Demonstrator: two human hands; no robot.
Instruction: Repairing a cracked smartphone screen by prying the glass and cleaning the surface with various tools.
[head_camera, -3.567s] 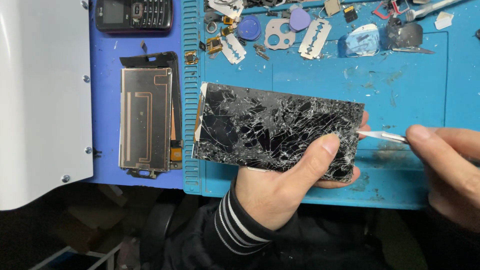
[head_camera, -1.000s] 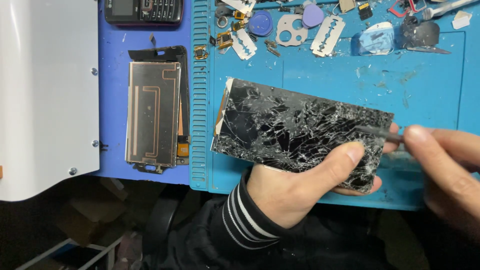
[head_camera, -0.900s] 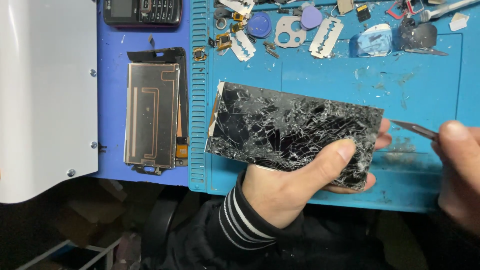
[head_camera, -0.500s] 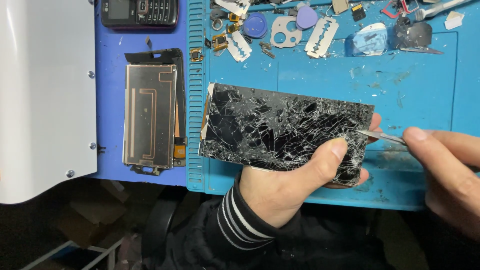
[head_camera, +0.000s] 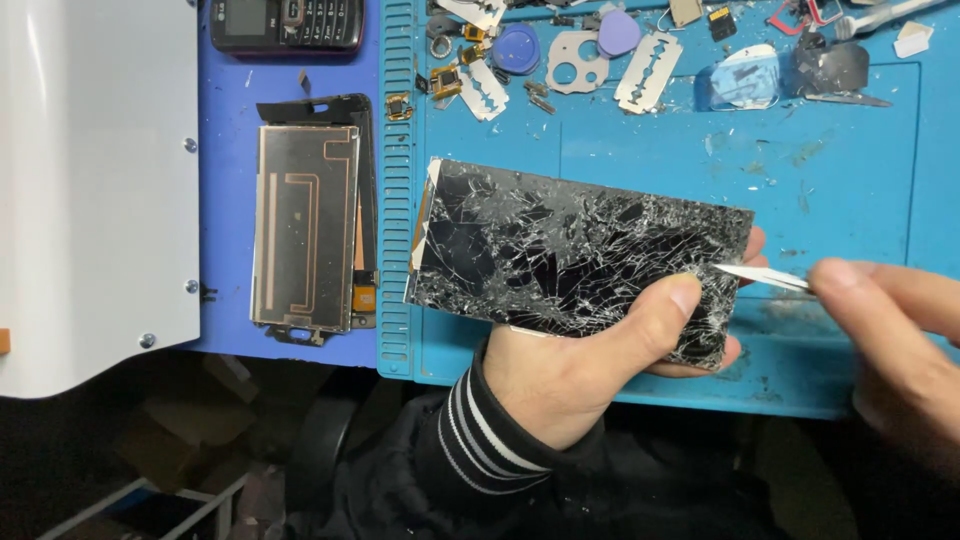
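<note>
My left hand (head_camera: 575, 375) grips the shattered phone screen (head_camera: 575, 255) from below, thumb pressed on the cracked glass, holding it just above the near edge of the blue work mat (head_camera: 850, 180). My right hand (head_camera: 895, 335) pinches a thin metal blade (head_camera: 760, 277), its tip touching the screen's right end. I judge I'm at the prying stage: next the blade needs a shallow angle and light pressure under the glass, since the splinters could snap or cut

Right hand (head_camera: 890, 340) blurred, cut by the edge.
</note>
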